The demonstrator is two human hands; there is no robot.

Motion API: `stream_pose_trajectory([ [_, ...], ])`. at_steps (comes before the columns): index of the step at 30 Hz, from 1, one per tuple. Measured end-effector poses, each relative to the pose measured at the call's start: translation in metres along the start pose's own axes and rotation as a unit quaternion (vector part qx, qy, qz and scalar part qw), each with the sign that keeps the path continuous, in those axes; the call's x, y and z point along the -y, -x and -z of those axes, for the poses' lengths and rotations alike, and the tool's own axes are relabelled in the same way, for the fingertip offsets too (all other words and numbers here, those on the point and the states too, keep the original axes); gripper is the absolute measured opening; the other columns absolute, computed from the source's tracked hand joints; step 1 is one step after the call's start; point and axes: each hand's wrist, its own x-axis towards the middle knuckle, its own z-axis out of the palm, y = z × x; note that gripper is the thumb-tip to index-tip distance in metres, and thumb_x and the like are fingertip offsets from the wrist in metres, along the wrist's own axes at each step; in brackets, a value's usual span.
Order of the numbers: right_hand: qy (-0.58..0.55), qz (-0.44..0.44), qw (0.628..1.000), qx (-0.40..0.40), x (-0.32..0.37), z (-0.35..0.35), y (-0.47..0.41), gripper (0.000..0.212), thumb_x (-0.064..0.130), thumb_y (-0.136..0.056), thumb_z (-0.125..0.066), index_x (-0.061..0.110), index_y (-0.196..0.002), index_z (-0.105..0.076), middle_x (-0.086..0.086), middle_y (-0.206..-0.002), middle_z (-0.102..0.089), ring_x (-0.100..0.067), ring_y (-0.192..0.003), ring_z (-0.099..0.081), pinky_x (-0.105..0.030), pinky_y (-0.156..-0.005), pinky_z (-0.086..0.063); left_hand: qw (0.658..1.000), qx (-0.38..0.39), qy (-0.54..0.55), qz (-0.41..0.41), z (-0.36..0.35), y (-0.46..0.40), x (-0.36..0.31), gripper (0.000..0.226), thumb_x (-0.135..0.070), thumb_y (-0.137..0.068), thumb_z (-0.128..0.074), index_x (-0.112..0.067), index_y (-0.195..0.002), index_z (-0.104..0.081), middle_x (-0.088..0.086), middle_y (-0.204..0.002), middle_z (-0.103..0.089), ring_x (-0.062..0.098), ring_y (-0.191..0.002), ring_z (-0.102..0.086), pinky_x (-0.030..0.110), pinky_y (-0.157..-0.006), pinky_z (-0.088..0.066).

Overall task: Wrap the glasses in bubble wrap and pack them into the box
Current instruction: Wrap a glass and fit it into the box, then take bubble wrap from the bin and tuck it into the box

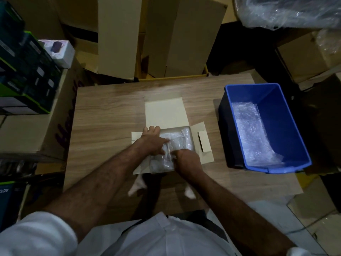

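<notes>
A small cream cardboard box (164, 111) lies open on the wooden table (103, 117), its lid flap folded back and side flaps spread. Inside it sit bubble-wrapped bundles (179, 140). My left hand (153, 143) rests over the box's left part, its fingers curled over the far left edge and its thumb on the wrap. My right hand (186, 159) grips the bubble-wrapped bundle (162, 163) at the near edge of the box. The glass inside the wrap is hidden.
A blue plastic bin (287, 111) with bubble wrap (252, 132) in it stands at the table's right. Tall cardboard boxes (118, 34) stand behind the table. Stacked product boxes (24, 71) rest on a carton at the left. Loose plastic wrap (287, 10) lies at the top right.
</notes>
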Motion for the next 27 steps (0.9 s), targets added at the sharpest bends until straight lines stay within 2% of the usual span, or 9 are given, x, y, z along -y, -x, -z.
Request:
stream_pose_trajectory([
  [6,-0.014,0.04,0.999,-0.02,-0.007,0.004,0.006,0.027,0.029,-0.094,-0.063,0.023,-0.12,-0.069,-0.003,-0.099,-0.072,-0.019,-0.087,-0.07,-0.035,-0.078,-0.057,0.996,-0.065,0.056,-0.023,-0.018,0.016,0.002,0.058,-0.051,-0.098,-0.05,-0.03,-0.151,-0.038,0.012,-0.143,-0.04,0.033,-0.128,-0.041,0.044,-0.106,-0.031],
  [10,-0.016,0.045,0.991,-0.126,-0.016,0.016,0.013,0.043,0.031,-0.087,-0.069,0.019,-0.128,-0.065,-0.006,-0.101,-0.069,-0.025,-0.085,-0.065,-0.037,-0.071,-0.053,0.981,-0.16,0.105,-0.014,-0.025,0.029,-0.005,0.059,-0.048,-0.093,-0.043,-0.024,-0.147,-0.049,0.013,-0.145,-0.05,0.034,-0.126,-0.051,0.048,-0.099,-0.041],
  [13,-0.039,0.058,0.98,-0.186,-0.032,0.031,0.019,0.049,0.03,-0.087,-0.061,0.013,-0.134,-0.061,-0.009,-0.119,-0.065,-0.03,-0.103,-0.062,-0.041,-0.083,-0.051,0.966,-0.215,0.144,0.006,-0.027,0.035,-0.026,0.06,-0.047,-0.093,-0.04,-0.02,-0.146,-0.05,0.014,-0.144,-0.052,0.033,-0.123,-0.054,0.048,-0.096,-0.045],
  [17,-0.024,0.033,0.969,-0.245,-0.061,0.06,0.029,0.055,0.032,-0.091,-0.058,0.011,-0.142,-0.055,-0.015,-0.143,-0.056,-0.031,-0.128,-0.054,-0.044,-0.101,-0.048,0.95,-0.254,0.18,0.015,-0.023,0.032,-0.062,0.063,-0.05,-0.099,-0.04,-0.017,-0.152,-0.042,0.015,-0.153,-0.044,0.032,-0.135,-0.046,0.051,-0.109,-0.036],
  [20,-0.043,0.003,0.962,-0.271,-0.095,0.082,0.04,0.059,0.031,-0.092,-0.059,0.012,-0.147,-0.05,-0.017,-0.151,-0.048,-0.032,-0.135,-0.047,-0.045,-0.108,-0.044,0.936,-0.28,0.211,0.024,-0.002,0.022,-0.097,0.061,-0.049,-0.099,-0.042,-0.017,-0.151,-0.045,0.015,-0.154,-0.042,0.032,-0.134,-0.048,0.048,-0.106,-0.042],
  [23,-0.059,-0.019,0.964,-0.26,-0.137,0.095,0.051,0.06,0.033,-0.096,-0.052,0.014,-0.152,-0.044,-0.018,-0.157,-0.04,-0.034,-0.142,-0.041,-0.046,-0.113,-0.039,0.923,-0.31,0.228,0.027,0.024,0.009,-0.131,0.06,-0.05,-0.098,-0.043,-0.02,-0.15,-0.045,0.016,-0.155,-0.039,0.033,-0.128,-0.05,0.046,-0.101,-0.043],
  [27,-0.065,-0.025,0.961,-0.266,-0.201,0.096,0.064,0.055,0.035,-0.098,-0.052,0.014,-0.149,-0.048,-0.019,-0.158,-0.038,-0.036,-0.143,-0.04,-0.044,-0.113,-0.038,0.908,-0.344,0.241,0.002,0.052,-0.011,-0.179,0.059,-0.045,-0.098,-0.049,-0.017,-0.15,-0.046,0.019,-0.157,-0.035,0.034,-0.131,-0.046,0.047,-0.104,-0.042],
])
